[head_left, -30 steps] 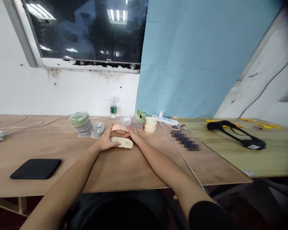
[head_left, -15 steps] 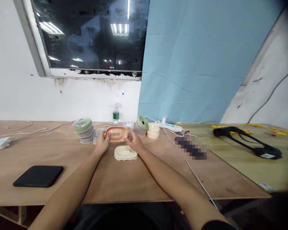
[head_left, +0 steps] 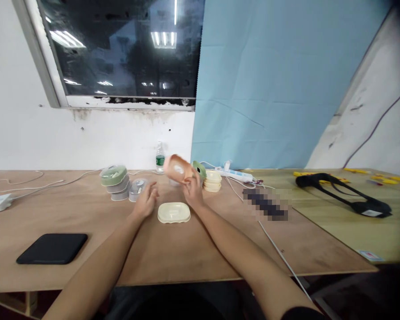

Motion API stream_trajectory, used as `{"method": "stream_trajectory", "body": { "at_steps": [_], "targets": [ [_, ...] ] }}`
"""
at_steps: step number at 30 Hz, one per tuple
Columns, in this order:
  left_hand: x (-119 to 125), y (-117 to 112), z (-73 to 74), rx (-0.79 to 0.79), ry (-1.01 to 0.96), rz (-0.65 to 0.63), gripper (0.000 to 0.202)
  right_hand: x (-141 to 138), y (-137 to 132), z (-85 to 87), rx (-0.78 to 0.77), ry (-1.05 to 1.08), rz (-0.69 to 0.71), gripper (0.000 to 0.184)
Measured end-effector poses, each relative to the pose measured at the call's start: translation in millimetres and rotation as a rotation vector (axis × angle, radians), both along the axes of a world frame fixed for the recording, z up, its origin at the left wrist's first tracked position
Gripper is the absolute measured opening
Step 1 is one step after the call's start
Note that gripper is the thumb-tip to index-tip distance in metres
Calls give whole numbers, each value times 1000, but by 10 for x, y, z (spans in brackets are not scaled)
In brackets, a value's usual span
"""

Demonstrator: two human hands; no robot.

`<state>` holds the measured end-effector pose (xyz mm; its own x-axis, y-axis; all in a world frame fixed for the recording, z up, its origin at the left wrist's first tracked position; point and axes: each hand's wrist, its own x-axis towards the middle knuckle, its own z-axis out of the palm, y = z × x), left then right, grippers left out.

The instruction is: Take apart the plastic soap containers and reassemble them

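An orange oblong plastic dish [head_left: 178, 169] is tilted up in the air, held near its lower right end by my right hand [head_left: 193, 191]. My left hand [head_left: 146, 201] is off the dish, its fingers loosely bent and apart with nothing in them. Below and between the hands, a cream oblong dish [head_left: 174, 213] lies on the table. Closest to my left hand stands a clear round container [head_left: 138, 190] with a lid. Behind my right hand are a stack of cream dishes [head_left: 212, 181] and a green lid [head_left: 198, 169], partly hidden.
Green-lidded containers [head_left: 115, 180] are stacked at the back left, and a water bottle [head_left: 160, 158] stands by the wall. A black flat pad [head_left: 52, 249] lies front left. To the right are a power strip [head_left: 236, 175], a white cable [head_left: 280, 253] and a black band-like frame [head_left: 345, 195].
My left hand has let go of the orange dish and dropped slightly. My right hand has kept hold, raising the dish to the right and tilting it.
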<state>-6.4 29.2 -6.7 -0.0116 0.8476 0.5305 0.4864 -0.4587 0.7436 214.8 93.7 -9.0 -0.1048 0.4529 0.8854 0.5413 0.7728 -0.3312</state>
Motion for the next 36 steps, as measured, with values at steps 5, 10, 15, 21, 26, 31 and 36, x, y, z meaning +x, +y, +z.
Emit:
{"method": "stream_trajectory", "body": {
  "at_steps": [5,10,15,21,26,31,36],
  "targets": [
    [96,-104,56,-32,346,-123,51,314,269,-12,34,218,-176,25],
    [124,-131,96,-46,367,-119,49,557,427,-68,-92,327,-289,32],
    [115,-132,98,-48,380,-104,49,592,449,-59,-116,320,-329,36],
    [116,-134,94,-49,397,-122,47,599,415,-18,-63,210,-335,37],
    [126,-147,100,-55,393,-123,46,545,461,56,-93,212,-310,38],
    [130,-155,111,-49,405,-121,47,552,605,259,-212,179,-249,37],
    [125,-143,93,-32,402,-130,47,599,628,460,-281,-24,-329,31]
  ]
}}
